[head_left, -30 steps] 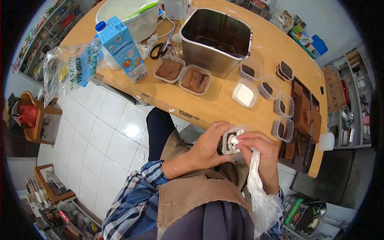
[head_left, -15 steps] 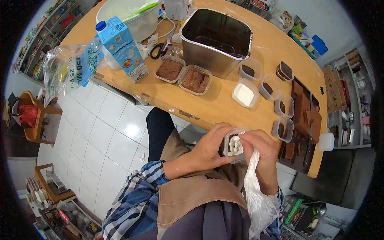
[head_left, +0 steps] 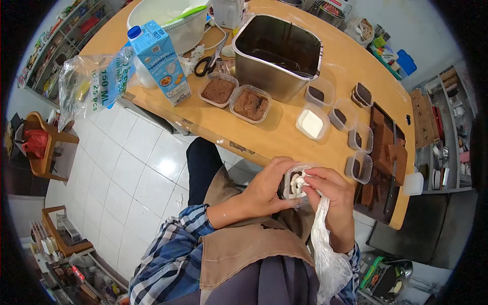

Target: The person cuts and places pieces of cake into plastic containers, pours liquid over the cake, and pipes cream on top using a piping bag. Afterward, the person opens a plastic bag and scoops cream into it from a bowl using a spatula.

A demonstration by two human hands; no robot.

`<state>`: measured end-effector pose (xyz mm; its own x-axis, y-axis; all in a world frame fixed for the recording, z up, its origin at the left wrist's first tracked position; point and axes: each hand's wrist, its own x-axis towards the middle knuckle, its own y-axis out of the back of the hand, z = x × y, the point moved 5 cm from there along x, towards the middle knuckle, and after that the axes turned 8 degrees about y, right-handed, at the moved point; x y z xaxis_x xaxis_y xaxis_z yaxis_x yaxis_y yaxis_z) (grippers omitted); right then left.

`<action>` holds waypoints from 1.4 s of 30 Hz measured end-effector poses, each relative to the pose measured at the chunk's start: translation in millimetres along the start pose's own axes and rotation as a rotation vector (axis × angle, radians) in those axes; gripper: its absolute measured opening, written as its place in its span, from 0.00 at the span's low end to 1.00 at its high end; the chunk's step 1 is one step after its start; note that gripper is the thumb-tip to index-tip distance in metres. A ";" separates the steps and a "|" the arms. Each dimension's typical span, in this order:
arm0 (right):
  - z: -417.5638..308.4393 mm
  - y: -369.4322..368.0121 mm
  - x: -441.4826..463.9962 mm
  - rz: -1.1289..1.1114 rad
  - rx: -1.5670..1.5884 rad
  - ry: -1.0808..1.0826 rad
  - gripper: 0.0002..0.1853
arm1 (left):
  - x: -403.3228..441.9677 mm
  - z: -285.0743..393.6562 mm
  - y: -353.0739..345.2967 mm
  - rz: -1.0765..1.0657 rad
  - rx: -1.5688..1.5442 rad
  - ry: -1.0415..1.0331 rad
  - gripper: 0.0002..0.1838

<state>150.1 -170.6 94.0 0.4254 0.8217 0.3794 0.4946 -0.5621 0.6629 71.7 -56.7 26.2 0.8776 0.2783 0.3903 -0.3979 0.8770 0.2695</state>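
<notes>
My left hand (head_left: 268,188) is wrapped round a small clear plastic cup (head_left: 300,203) just off the table's near edge. Inside the cup, white cream (head_left: 296,185) lies in squiggles over something dark brown. My right hand (head_left: 333,195) grips a piping bag (head_left: 323,223) close to its tip, over the cup's right side. The bag's loose, clear tail hangs down towards my lap. Nearest on the table are a cup filled with white cream (head_left: 311,122) and a cup with a dark cake piece (head_left: 359,166).
A deep metal pan (head_left: 279,89) with dark residue stands mid-table. Left of it are two cups of brown cake (head_left: 218,90), scissors (head_left: 206,66), a blue carton (head_left: 161,66) and a white basin (head_left: 168,33). On the right, a tray of cake slabs (head_left: 382,134) holds a knife (head_left: 390,195).
My right hand has shifted slightly, its fingers now more bent over the cup. The cream inside looks a little more built up. My left hand keeps its hold.
</notes>
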 end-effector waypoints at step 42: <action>4.0 -2.9 1.3 0.048 0.065 -0.016 0.08 | 1.7 2.2 0.4 -0.007 -0.043 0.011 0.40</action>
<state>152.3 -168.3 89.9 0.4614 0.7925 0.3989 0.5216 -0.6060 0.6006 72.4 -56.7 28.9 0.8832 0.2765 0.3788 -0.3804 0.8947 0.2340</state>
